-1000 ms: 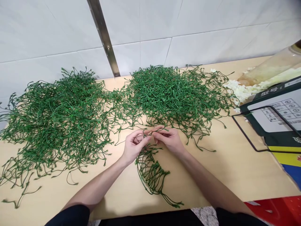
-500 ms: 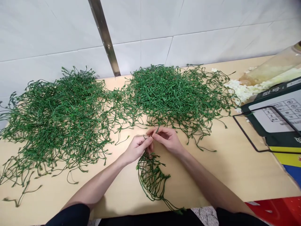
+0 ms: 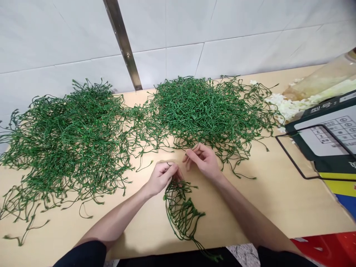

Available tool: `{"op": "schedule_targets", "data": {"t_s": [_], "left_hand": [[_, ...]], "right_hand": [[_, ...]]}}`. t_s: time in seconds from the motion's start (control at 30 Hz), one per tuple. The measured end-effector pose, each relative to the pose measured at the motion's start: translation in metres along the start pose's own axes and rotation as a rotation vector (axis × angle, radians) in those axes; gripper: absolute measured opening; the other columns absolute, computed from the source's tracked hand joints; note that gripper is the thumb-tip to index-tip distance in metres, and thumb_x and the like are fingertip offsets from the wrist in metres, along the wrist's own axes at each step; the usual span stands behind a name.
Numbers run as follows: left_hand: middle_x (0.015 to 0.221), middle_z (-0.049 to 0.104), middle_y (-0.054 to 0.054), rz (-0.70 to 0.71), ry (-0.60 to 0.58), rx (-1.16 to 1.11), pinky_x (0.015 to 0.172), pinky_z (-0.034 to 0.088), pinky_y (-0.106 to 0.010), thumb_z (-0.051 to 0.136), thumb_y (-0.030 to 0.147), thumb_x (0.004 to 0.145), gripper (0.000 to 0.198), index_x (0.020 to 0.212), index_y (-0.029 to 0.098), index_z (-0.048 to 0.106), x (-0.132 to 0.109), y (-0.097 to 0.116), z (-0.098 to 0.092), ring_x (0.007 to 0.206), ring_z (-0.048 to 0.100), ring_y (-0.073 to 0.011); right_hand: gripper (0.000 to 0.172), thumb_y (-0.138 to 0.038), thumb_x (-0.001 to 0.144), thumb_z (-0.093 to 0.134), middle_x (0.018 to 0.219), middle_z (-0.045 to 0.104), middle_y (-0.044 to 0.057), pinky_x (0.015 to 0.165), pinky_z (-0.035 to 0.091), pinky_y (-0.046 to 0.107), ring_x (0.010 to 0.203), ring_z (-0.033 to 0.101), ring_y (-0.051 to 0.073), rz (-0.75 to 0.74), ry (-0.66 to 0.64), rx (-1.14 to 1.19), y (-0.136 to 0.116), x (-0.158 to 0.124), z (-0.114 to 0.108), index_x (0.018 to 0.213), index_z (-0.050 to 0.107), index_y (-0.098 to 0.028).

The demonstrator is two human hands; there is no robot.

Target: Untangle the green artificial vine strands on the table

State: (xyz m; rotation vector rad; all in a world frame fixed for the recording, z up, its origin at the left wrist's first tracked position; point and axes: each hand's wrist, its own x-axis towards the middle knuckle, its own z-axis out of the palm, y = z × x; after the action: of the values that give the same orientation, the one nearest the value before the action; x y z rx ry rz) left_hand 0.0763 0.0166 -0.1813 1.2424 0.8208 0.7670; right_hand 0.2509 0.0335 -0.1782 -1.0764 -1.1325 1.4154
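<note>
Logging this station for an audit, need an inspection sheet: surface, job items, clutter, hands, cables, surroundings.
Surface: light wood-look table.
Job items: left heap and right heap of green stems; green bunch below the left hand.
Clutter: white blossoms, printed box, black wire frame, right side.
Hands: left closed on the bunch; right hand apart, fingers curled, grip unclear.
Cables: nothing seen.
Surroundings: pale tiled wall, metal strip; red object, lower right.

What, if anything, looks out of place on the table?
Nothing looks damaged. Two mild oddities: a thin dark-green plastic-looking stem straggles out from the left tangled green heap, and small white flower-like pieces lie strewn loose beside the right tangled green heap.
</note>
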Motion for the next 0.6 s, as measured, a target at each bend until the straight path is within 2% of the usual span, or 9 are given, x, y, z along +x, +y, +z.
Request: {"op": "schedule_targets", "data": {"t_s": [0.1,0.17,0.23,0.3,0.37,0.43,0.5,0.6], "left_hand": [[0.061,0.064,-0.006,0.028,0.0,0.027,0.055,0.046,-0.027,0.05,0.049,0.091,0.047,0.063,0.014,0.065,0.001,0.001,-0.002,0.055,0.057,-0.0139],[0.061,0.062,-0.007,0.071,-0.017,0.084,0.058,0.044,-0.028,0.049,0.048,0.092,0.047,0.063,0.014,0.065,0.001,0.003,-0.002,0.058,0.056,-0.0149],[0.063,0.06,-0.007,0.136,0.015,0.136,0.061,0.043,-0.028,0.049,0.048,0.092,0.047,0.064,0.014,0.065,0.002,0.003,-0.002,0.062,0.055,-0.0151],[0.064,0.057,-0.005,0.16,0.099,0.14,0.06,0.041,-0.027,0.049,0.049,0.092,0.046,0.066,0.014,0.065,0.003,0.001,-0.001,0.062,0.051,-0.0136],[0.065,0.054,-0.003,0.12,0.186,0.079,0.056,0.039,-0.025,0.049,0.053,0.091,0.047,0.069,0.014,0.063,0.004,-0.002,0.0,0.059,0.048,-0.0116],[0.066,0.051,-0.001,0.057,0.242,-0.035,0.053,0.039,-0.024,0.05,0.056,0.089,0.047,0.07,0.014,0.059,0.006,-0.006,0.0,0.058,0.047,-0.0106],[0.067,0.05,0.0,0.012,0.265,-0.153,0.05,0.041,-0.023,0.053,0.056,0.087,0.045,0.071,0.015,0.055,0.007,-0.007,0.001,0.058,0.049,-0.0103],[0.065,0.052,0.002,-0.049,0.278,-0.299,0.046,0.043,-0.022,0.058,0.056,0.084,0.04,0.075,0.017,0.052,0.009,-0.004,0.002,0.054,0.05,-0.0099]], "right_hand": [[0.038,-0.041,0.072,0.079,0.044,0.057,-0.004,0.032,0.034,0.019,0.032,0.048,0.008,0.036,-0.089,-0.094,-0.002,-0.001,-0.001,0.058,0.051,-0.019],[0.031,-0.037,0.071,0.08,0.045,0.059,-0.005,0.033,0.036,0.019,0.032,0.048,0.007,-0.013,-0.029,-0.054,-0.004,0.0,-0.005,0.061,0.058,-0.018],[0.022,-0.041,0.076,0.076,0.064,0.071,-0.003,0.041,0.046,0.02,0.04,0.057,0.008,-0.118,0.126,0.118,-0.009,0.004,-0.013,0.078,0.067,-0.021],[0.033,-0.05,0.078,0.072,0.095,0.076,-0.001,0.054,0.055,0.02,0.056,0.066,0.008,-0.201,0.272,0.316,-0.014,0.008,-0.022,0.101,0.069,-0.027],[0.043,-0.057,0.078,0.069,0.104,0.075,0.0,0.063,0.058,0.02,0.066,0.069,0.009,-0.215,0.304,0.413,-0.016,0.012,-0.028,0.11,0.068,-0.029],[0.039,-0.056,0.08,0.068,0.091,0.076,0.0,0.062,0.058,0.022,0.065,0.068,0.01,-0.19,0.219,0.421,-0.014,0.012,-0.028,0.106,0.071,-0.027],[0.03,-0.05,0.082,0.069,0.079,0.075,0.001,0.059,0.057,0.023,0.063,0.067,0.011,-0.147,0.069,0.379,-0.007,0.011,-0.023,0.097,0.074,-0.025],[0.019,-0.038,0.077,0.076,0.076,0.075,0.002,0.062,0.057,0.025,0.066,0.068,0.013,-0.084,-0.118,0.254,0.002,0.007,-0.014,0.089,0.076,-0.023]]}}
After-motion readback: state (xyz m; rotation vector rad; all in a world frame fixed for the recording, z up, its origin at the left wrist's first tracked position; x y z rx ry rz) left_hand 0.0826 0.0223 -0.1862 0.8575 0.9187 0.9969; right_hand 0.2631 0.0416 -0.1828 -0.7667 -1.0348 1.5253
